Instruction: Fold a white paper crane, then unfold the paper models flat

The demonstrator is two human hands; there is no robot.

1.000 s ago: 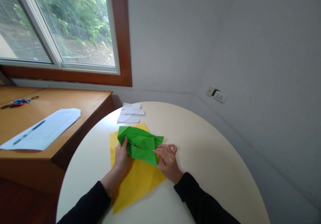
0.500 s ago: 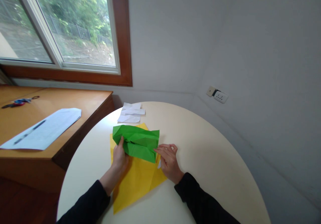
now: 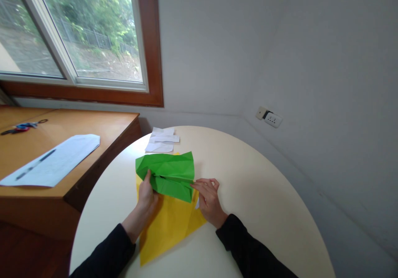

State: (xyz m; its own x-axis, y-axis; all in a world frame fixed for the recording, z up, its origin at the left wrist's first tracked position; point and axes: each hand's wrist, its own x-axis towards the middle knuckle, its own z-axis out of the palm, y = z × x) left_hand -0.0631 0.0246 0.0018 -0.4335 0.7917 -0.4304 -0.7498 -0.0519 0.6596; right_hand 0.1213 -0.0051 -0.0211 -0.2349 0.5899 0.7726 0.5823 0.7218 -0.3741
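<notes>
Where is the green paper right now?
The green paper is in the middle of the head view, held between the left hand and right hand, above the yellow sheet on the round table.

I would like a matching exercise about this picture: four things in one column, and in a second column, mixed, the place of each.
Things:
1. green paper
2. yellow paper
3. white paper pieces
4. scissors

Places:
A. on the wooden desk, far left
B. flat on the round table, under the hands
C. held by the left hand and the right hand
D. on the table, beyond the coloured papers

Pairs: 1-C, 2-B, 3-D, 4-A
</notes>
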